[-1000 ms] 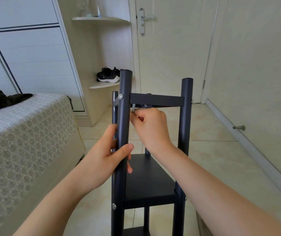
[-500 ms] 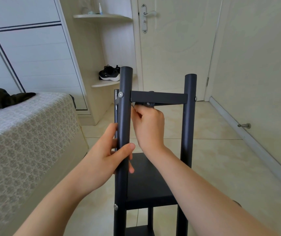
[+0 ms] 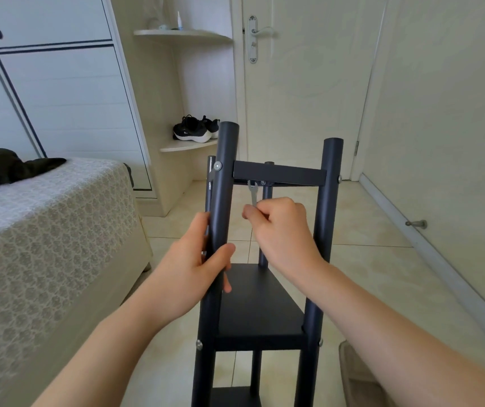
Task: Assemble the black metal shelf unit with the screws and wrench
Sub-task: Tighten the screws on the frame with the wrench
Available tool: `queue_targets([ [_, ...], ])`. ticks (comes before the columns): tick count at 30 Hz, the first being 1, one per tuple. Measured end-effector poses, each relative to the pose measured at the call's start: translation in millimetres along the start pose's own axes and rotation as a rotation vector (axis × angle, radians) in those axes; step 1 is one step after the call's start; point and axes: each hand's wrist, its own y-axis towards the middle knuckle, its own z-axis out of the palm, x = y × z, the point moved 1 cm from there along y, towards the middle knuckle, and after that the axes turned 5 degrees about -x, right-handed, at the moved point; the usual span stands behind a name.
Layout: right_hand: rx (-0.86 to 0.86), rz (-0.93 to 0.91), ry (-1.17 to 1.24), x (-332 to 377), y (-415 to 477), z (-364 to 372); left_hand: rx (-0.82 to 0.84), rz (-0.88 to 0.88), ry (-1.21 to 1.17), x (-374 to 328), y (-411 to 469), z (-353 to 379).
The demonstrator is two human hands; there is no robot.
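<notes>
Right hand [image 3: 279,227] pinches wrench [image 3: 252,193]; left hand [image 3: 194,259] grips post [image 3: 222,201].

Shelf unit [image 3: 258,304] stands dead centre, running off the bottom edge. Left hand [image 3: 188,277] wraps its near left post [image 3: 223,201] at mid-frame. Right hand [image 3: 279,230] sits between the two near posts, just below the top crossbar [image 3: 279,173], pinching the wrench [image 3: 253,192], whose head points up just beside the bolt [image 3: 263,182] under that bar. Bed [image 3: 44,245] fills the lower left, with a garment [image 3: 6,168] on it at the left edge. Wardrobe [image 3: 59,98] sits upper left, and right of it are corner shelves [image 3: 182,35] with sneakers [image 3: 194,130] on the lower one. Door [image 3: 302,83] is behind the unit, door stopper [image 3: 417,224] low on the right wall
</notes>
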Motion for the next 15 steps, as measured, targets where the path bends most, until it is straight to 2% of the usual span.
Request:
queue_targets([
  [4, 0.102, -0.099, -0.095, 3.3, -19.2, -26.1, -0.044, 0.019, 0.076, -3.1, -1.2, 1.2],
  [9, 0.108, -0.11, -0.257, 5.5, -28.6, -63.4, -0.055, -0.015, 0.088, -3.2, -0.2, 0.2],
  [13, 0.031, 0.009, -0.24, -2.0, -27.8, -89.8, -0.083, -0.027, 0.118, -0.6, 0.2, -1.2],
  [15, 0.01, 0.135, -0.132, -5.2, -25.4, -97.7, -0.098, -0.037, 0.126, 1.0, 0.9, -3.2],
])
